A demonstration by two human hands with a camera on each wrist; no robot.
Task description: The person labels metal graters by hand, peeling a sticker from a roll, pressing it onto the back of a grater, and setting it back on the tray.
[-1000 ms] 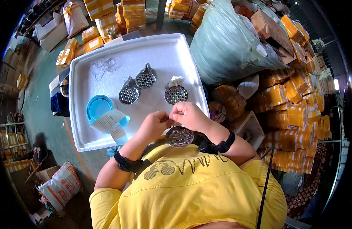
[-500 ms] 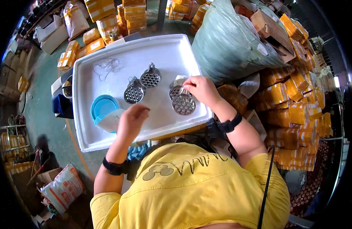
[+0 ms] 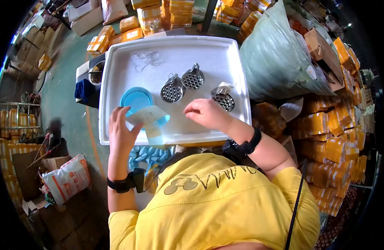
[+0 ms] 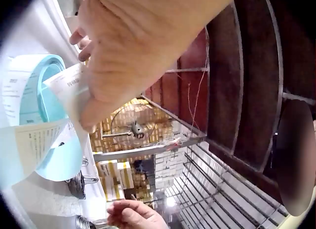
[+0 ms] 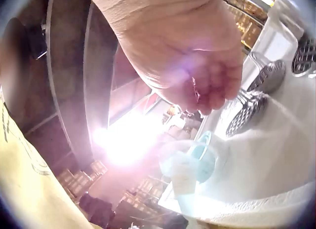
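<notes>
My left hand (image 3: 123, 131) is beside the blue label roll (image 3: 135, 98), thumb and fingers spread around the roll's printed loose strip (image 3: 147, 116). In the left wrist view, the strip's end (image 4: 69, 86) lies between the thumb and fingers, which stand apart. My right hand (image 3: 208, 114) hovers over the tray's front right with loosely bent fingers and nothing in them. Just beyond it lies a pile of round perforated metal pieces (image 3: 223, 101), a white label on top. Two more shiny groups, a nearer one (image 3: 172, 90) and a farther one (image 3: 193, 79), lie mid-tray.
The white foam tray (image 3: 175, 133) has raised rims. Thin wire (image 3: 146, 59) lies tangled at its back left. Blue strips (image 3: 148, 158) gather below its front edge. A big wrapped bundle (image 3: 279, 58) stands to the right, with taped parcels (image 3: 321, 125) stacked beyond.
My hands were together over a metal piece. The right hand then carried it by its label to the right pile, released it and drew back. My left hand moved left to the roll.
</notes>
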